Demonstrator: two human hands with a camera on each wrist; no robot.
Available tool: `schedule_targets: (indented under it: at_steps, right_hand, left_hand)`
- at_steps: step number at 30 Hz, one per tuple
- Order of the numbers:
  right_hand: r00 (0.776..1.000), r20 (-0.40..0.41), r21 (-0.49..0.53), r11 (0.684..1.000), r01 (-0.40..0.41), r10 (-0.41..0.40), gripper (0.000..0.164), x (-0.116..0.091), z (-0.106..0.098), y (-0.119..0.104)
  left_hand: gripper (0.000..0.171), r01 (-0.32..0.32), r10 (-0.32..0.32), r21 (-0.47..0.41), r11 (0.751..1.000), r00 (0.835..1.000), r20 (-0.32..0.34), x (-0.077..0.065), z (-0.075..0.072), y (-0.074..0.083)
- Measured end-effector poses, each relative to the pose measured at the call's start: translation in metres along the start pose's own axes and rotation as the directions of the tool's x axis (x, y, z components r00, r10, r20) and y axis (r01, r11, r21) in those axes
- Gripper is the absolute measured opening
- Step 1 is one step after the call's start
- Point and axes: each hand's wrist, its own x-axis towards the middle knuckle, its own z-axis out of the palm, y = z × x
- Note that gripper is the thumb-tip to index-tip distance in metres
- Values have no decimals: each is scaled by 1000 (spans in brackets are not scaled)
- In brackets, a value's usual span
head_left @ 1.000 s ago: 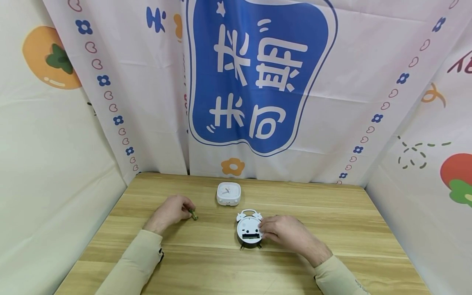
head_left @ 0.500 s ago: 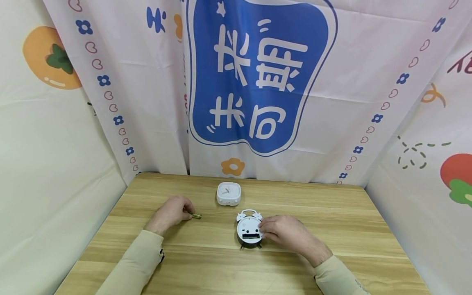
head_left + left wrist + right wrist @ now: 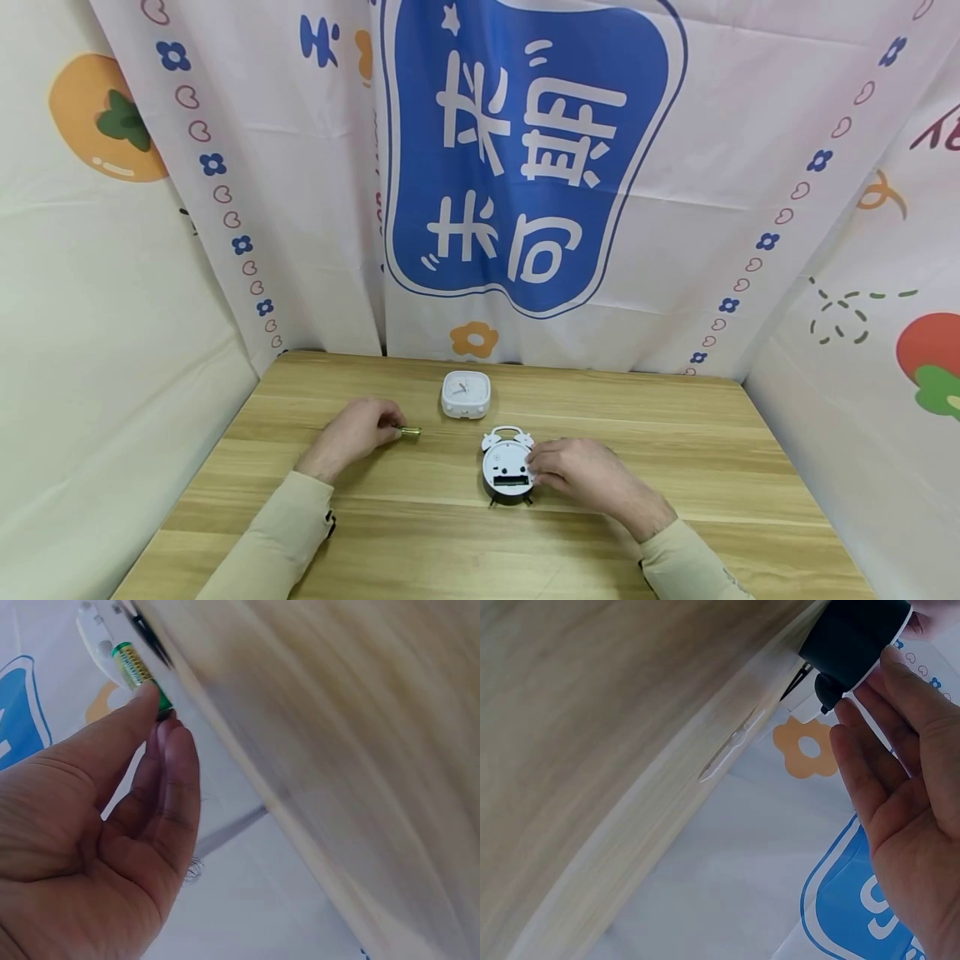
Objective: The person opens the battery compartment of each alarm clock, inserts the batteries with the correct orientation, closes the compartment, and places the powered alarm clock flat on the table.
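My left hand pinches a small green-and-gold battery between thumb and fingertips, low over the table. In the left wrist view the battery sticks out past the thumb tip. To the right of it, a twin-bell alarm clock has its white back turned up, with an uncovered dark battery compartment near its feet. The right hand holds this clock at its right edge. From the right wrist, the clock's dark side and one bell show beside the fingertips.
A small white rounded clock stands farther back on the wooden table. Printed cloth hangs behind the table's back edge, and pale cloth walls rise on both sides.
The battery in my left hand has turned from slanting downward to lying nearly level. The left hand has shifted slightly right, toward the alarm clock. The right hand and the clock stay put.
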Motion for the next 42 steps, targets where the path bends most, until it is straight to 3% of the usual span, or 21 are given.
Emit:
schedule_targets:
  at_steps: [13,27,38,42]
  right_hand:
    - [1000,2,17,1000,3,-3,18,1,-3,-1]
    - [1000,-9,19,1000,6,-6,17,0,-1,0]
    - [1000,-14,28,1000,1,-1,17,0,-1,0]
    - [1000,-18,33,999,0,1,16,0,-1,0]
  left_hand:
    - [14,-68,67,-144,987,998,-13,-1,7,21]
    - [16,-99,95,-215,972,995,-28,-2,31,50]
    - [15,-195,195,-255,947,981,-27,-1,45,70]
    - [17,-208,204,-242,948,978,-40,-1,52,76]
